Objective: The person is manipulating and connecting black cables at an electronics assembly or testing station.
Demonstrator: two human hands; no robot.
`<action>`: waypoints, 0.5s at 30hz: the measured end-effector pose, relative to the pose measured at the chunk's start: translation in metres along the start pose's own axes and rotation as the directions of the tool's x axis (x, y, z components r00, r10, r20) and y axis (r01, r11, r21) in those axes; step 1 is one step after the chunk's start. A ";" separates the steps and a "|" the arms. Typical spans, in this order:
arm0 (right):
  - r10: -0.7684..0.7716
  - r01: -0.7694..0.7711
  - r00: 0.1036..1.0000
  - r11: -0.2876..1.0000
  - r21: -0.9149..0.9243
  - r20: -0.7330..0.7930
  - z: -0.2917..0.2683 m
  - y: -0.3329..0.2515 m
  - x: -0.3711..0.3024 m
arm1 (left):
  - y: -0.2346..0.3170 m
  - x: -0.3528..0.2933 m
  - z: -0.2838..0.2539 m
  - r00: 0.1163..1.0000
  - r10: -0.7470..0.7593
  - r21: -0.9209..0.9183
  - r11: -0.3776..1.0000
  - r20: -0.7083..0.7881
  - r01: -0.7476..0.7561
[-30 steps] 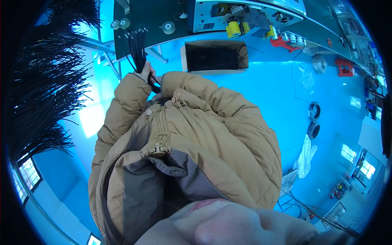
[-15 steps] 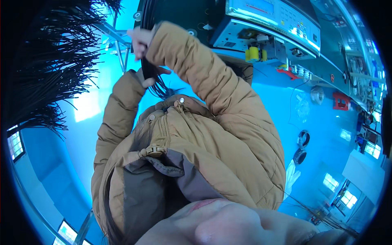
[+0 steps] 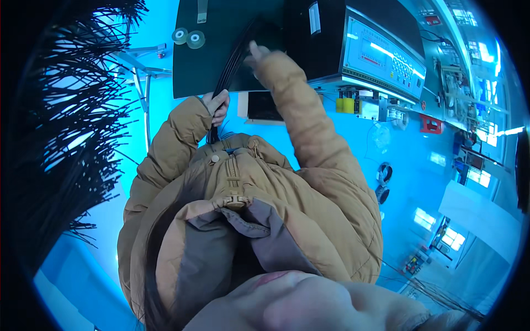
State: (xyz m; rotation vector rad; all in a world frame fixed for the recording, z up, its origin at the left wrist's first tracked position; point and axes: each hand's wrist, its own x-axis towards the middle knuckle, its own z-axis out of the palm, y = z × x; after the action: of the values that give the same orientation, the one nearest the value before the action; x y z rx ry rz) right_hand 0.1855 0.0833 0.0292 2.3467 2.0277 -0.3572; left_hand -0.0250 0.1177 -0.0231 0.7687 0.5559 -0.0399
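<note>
A bundle of thin black cables (image 3: 230,69) runs from the dark green tabletop (image 3: 190,71) over its near edge toward my jacket. My left hand (image 3: 218,106) is wrapped round the bundle just off that edge, and the lower ends hang below it. Higher up, to the right of the bundle, is my right hand (image 3: 257,54), slightly blurred. Its fingers are stretched out and nothing shows in them. The far end of the bundle fades into the dark area beside the machine.
A benchtop machine (image 3: 381,55) with a control panel and yellow rollers (image 3: 345,105) stands right of the cables. Two clear tape rolls (image 3: 195,39) lie on the table's left. Many black cables (image 3: 72,116) hang at far left, near a metal stand (image 3: 141,77).
The view has shifted, showing more of the tabletop. My right hand has moved from over the bundle to its right side. My left hand still grips the cables, now more plainly visible.
</note>
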 end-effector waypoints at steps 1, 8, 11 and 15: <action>0.010 -0.012 1.000 0.997 -0.073 -0.027 0.032 0.017 -0.007 | 0.003 0.003 -0.004 1.000 -0.010 -0.004 1.000 0.010 0.010; 0.210 -0.158 0.962 0.949 0.275 -0.174 0.118 0.047 -0.015 | 0.006 0.020 -0.021 0.997 -0.064 0.020 0.998 -0.047 0.065; 0.310 -0.277 0.949 0.905 0.323 -0.053 0.109 0.041 -0.005 | 0.005 0.021 -0.023 0.999 -0.041 -0.154 0.987 0.004 0.041; 0.270 -0.331 0.935 0.445 0.832 0.228 0.086 0.006 -0.008 | -0.001 0.019 -0.029 0.967 0.157 -0.477 0.878 0.202 -0.043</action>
State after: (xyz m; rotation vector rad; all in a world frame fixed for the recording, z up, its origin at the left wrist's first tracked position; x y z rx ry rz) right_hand 0.1769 0.0609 -0.0535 3.0340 1.4533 -1.7714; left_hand -0.0224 0.1389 -0.0498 0.3081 0.2776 0.0981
